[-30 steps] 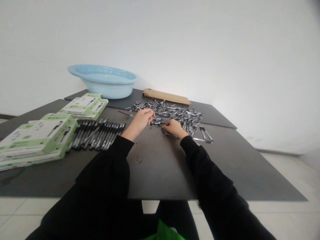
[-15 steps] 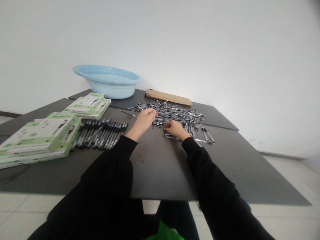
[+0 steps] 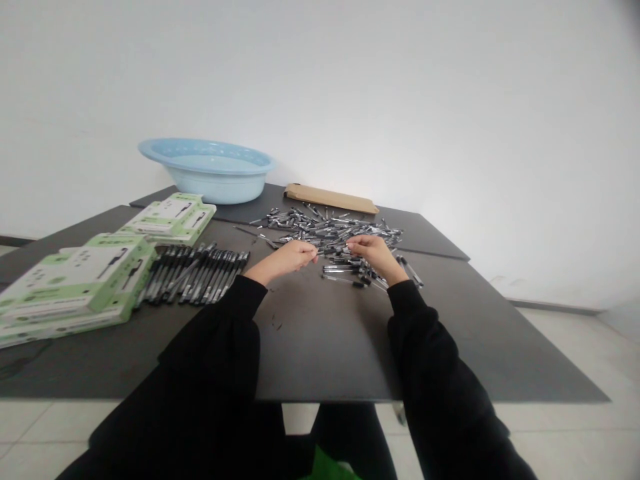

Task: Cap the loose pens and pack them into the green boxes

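Observation:
My left hand (image 3: 295, 257) is closed in a pinch at the near left side of a loose pile of pens (image 3: 340, 230). A slim pen (image 3: 326, 253) appears to stick out from its fingertips toward the right. Across from it, my right hand (image 3: 375, 255) is closed too, thumb and finger pinched near the pen's other end; what it grips is too small to make out. Both hands are just above the table. Left of my left hand, a row of black-capped pens (image 3: 200, 273) lies side by side, with one pen slanting across the top.
White and green pen boxes (image 3: 75, 280) are stacked at the left, with more boxes (image 3: 173, 217) behind them. A light blue basin (image 3: 215, 180) stands at the back left. A flat brown cardboard piece (image 3: 333, 198) lies behind the pile on the dark table (image 3: 325, 353).
My left hand has lowered and turned, its pen swinging from upward to nearly level. My right hand has lifted from the near edge of the pile, uncovering pens there. The view has shifted slightly.

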A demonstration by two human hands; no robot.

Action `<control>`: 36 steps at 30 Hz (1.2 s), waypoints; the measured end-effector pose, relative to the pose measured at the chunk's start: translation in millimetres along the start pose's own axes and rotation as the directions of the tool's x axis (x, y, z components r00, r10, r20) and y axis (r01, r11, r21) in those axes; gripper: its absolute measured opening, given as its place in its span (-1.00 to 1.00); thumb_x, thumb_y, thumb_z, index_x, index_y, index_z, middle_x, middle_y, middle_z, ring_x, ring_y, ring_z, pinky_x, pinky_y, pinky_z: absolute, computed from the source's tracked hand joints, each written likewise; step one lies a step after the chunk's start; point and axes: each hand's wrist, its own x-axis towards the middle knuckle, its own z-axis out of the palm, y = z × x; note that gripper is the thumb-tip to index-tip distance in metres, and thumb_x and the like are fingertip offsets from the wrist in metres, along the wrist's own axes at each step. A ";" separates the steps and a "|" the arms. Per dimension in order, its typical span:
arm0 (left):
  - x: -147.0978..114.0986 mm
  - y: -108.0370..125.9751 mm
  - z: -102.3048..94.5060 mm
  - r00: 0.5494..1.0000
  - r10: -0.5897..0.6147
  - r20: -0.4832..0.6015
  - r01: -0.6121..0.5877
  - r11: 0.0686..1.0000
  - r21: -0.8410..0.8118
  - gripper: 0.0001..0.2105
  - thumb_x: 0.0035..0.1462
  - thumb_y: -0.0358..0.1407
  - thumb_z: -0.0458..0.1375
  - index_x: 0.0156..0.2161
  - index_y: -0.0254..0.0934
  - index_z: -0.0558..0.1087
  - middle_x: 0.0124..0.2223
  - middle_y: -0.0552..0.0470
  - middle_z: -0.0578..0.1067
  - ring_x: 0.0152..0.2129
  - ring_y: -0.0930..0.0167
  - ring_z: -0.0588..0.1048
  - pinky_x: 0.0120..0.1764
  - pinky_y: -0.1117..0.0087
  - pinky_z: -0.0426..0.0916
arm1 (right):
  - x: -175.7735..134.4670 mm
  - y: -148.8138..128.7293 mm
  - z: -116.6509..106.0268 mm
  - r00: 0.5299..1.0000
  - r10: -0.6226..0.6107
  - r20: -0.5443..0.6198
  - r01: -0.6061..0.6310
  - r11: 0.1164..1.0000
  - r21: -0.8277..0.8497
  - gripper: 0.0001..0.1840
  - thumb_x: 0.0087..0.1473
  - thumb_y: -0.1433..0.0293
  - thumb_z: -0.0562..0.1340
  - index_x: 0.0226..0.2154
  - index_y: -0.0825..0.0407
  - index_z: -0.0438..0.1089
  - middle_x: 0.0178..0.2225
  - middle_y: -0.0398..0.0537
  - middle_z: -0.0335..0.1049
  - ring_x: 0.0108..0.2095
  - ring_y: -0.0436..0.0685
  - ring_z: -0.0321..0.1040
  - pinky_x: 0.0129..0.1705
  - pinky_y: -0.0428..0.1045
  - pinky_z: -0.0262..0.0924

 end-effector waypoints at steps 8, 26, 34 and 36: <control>0.3 -3.3 0.5 1.000 0.002 0.018 -0.001 1.000 -0.016 -0.74 0.01 -0.11 0.10 -0.47 -0.29 0.41 -0.65 0.17 0.23 -0.71 0.49 0.24 -0.55 0.47 0.14 | -5.5 -7.6 2.3 0.996 -0.028 0.084 0.017 0.993 0.118 -0.67 -0.16 0.20 0.43 -0.35 0.08 0.54 -0.49 -0.19 0.43 -0.48 -0.05 0.25 -0.34 -0.07 0.14; 0.4 -2.3 3.9 1.000 -0.021 0.022 0.020 0.998 0.061 -0.79 0.10 -0.24 0.00 -0.43 -0.30 0.40 -0.64 0.17 0.23 -0.69 0.49 0.25 -0.54 0.47 0.12 | -9.3 -20.1 7.0 0.997 -0.016 0.076 0.012 0.999 0.053 -0.70 -0.21 0.20 0.45 -0.42 0.06 0.56 -0.48 -0.14 0.47 -0.47 0.00 0.27 -0.33 -0.03 0.14; -0.9 1.5 2.7 0.997 -0.032 -0.073 0.032 0.999 -0.002 -0.78 0.05 -0.19 0.18 -0.28 -0.33 0.49 -0.56 0.15 0.32 -0.67 0.52 0.24 -0.57 0.50 0.11 | -9.7 -20.4 16.6 0.999 -0.047 0.013 0.045 0.995 0.087 -0.71 -0.18 0.20 0.44 -0.42 0.05 0.55 -0.47 -0.13 0.47 -0.46 0.01 0.26 -0.33 -0.01 0.15; -1.1 1.4 2.5 0.993 -0.049 -0.105 0.042 0.997 -0.068 -0.78 0.08 -0.18 0.18 -0.31 -0.33 0.49 -0.57 0.16 0.30 -0.68 0.55 0.21 -0.59 0.51 0.06 | -8.2 -16.3 20.4 0.998 -0.060 -0.013 0.061 0.992 0.111 -0.70 -0.17 0.18 0.44 -0.41 0.05 0.54 -0.48 -0.14 0.45 -0.46 0.01 0.26 -0.32 -0.01 0.14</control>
